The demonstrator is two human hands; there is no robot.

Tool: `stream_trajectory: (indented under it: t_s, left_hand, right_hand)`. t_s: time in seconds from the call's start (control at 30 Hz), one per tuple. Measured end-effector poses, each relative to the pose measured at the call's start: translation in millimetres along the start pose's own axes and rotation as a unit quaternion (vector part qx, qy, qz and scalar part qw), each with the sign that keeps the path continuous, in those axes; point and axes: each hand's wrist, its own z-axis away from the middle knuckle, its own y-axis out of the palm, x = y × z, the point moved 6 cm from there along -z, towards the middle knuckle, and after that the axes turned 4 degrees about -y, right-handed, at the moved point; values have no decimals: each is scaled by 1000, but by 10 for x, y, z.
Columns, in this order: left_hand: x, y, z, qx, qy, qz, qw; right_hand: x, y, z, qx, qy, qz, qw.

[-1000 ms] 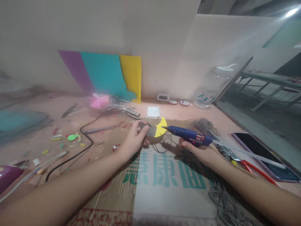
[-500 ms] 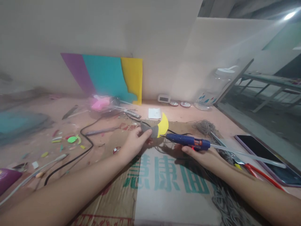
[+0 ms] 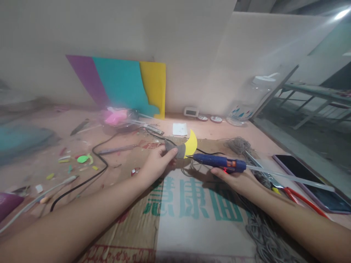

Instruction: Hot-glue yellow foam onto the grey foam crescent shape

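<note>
Pinching a small crescent [image 3: 191, 144] by its gray end, the left hand [image 3: 160, 160] holds it above the middle of the work area; the crescent's upper horn is plain bright yellow, the rest wrapped in gray. The right hand [image 3: 237, 181] is closed around a dark blue glue gun [image 3: 211, 160], its nozzle at the crescent's lower edge near where yellow meets gray, though whether they touch I cannot tell. Beneath lies cardboard [image 3: 137, 219] with a pale panel of green characters, gray yarn [image 3: 238, 145] trailing down its right side. Around it, the pinkish surface [image 3: 214, 129] carries a black cord [image 3: 100, 175], scattered colored scraps [image 3: 82, 159], red-handled scissors [image 3: 301, 198] and a phone [image 3: 326, 193]. Farther back, a purple, teal and yellow sheet [image 3: 117, 80] leans against a pale wall [image 3: 109, 33], with a clear bottle [image 3: 240, 113] to the right. Beyond the wall's edge, a dim room shows another table [image 3: 315, 89] and a bright light [image 3: 342, 14].
</note>
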Motion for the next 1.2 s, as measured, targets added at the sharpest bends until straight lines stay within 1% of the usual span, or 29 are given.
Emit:
stream_trajectory:
  t_s: [0.17, 0.3, 0.4, 0.5, 0.6, 0.73, 0.87, 0.97, 1.1, 1.2]
  left_hand:
    - [12, 3, -10, -7, -12, 6, 1000]
    - [20, -12, -17, -16, -5, -1, 1000]
    - [4, -57, -15, -37, 19, -51, 998]
    - [-13, -80, -21, -41, 35, -111, 992]
    - [-25, -82, -30, -33, 43, -115, 992]
    - [-14, -102, -27, -47, 29, -105, 993]
    - [37, -59, -31, -10, 7, -78, 997]
    - [70, -40, -34, 0, -7, -51, 999]
    - [102, -28, -23, 1, -33, -34, 999]
    - [85, -30, -18, -2, -27, -39, 999]
  right_hand:
    - [-20, -11, 3, -4, 44, 1, 999]
    - [-17, 26, 18, 28, 61, -47, 997]
    - [-56, 22, 39, 33, 71, -56, 995]
    - [-111, -6, 50, 27, 82, -55, 995]
    - [-122, -29, 43, 21, 75, -70, 994]
    - [-97, -50, 50, 0, 71, -82, 994]
    - [-24, 1, 65, 22, 34, -73, 996]
    - [27, 11, 59, 20, 17, -44, 999]
    - [72, -1, 42, 1, 24, -47, 999]
    - [73, 8, 32, -2, 28, -56, 998]
